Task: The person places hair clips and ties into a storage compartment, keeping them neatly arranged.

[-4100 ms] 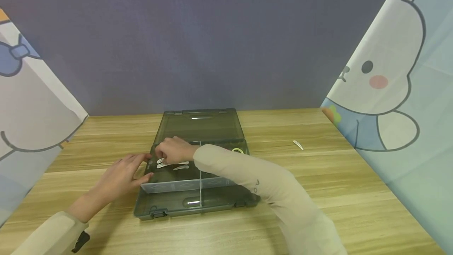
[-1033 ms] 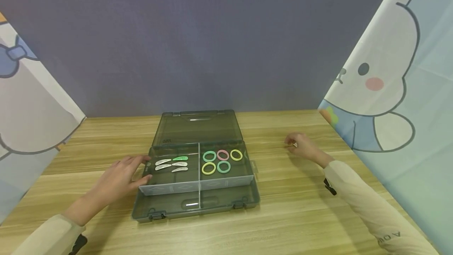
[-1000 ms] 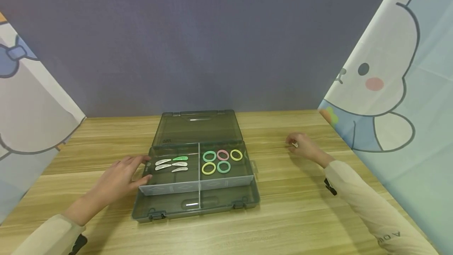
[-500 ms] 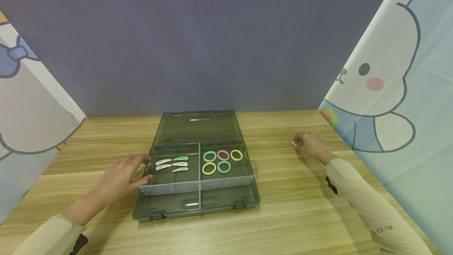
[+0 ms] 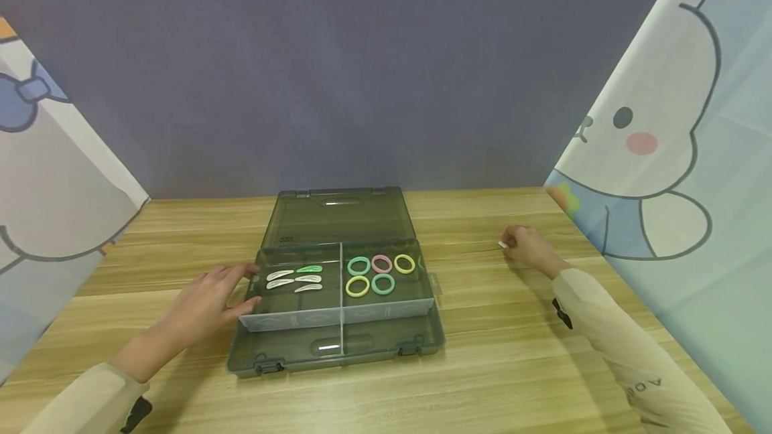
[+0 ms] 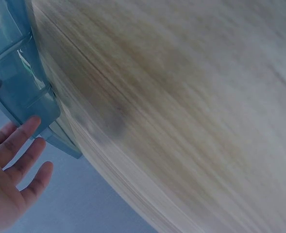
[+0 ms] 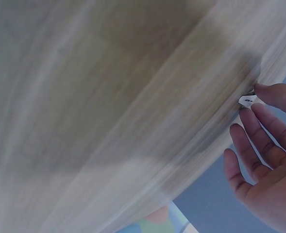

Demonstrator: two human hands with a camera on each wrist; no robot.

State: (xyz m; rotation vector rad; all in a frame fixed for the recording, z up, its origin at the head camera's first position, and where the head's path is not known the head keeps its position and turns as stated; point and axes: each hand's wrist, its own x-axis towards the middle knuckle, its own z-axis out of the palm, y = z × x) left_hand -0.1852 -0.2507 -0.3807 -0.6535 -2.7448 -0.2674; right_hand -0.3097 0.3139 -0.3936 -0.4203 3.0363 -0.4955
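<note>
At the right of the head view my right hand pinches a small white snap hair clip between thumb and fingers, low over the table. The right wrist view shows the clip at the thumb and fingertips, the other fingers spread. My left hand rests with relaxed, spread fingers against the left wall of a dark translucent divided box. Inside its left compartment lie several white hair clips and one green clip. Several coloured hair ties lie in the right compartment.
The box's lid is folded back flat behind it on the wooden table. A dark grey panel stands behind the table. Printed cartoon cloths hang at both sides.
My right hand has gone from the box's left compartment to the table's right side and taken hold of the white clip that lay there. The left hand has stayed at the box.
</note>
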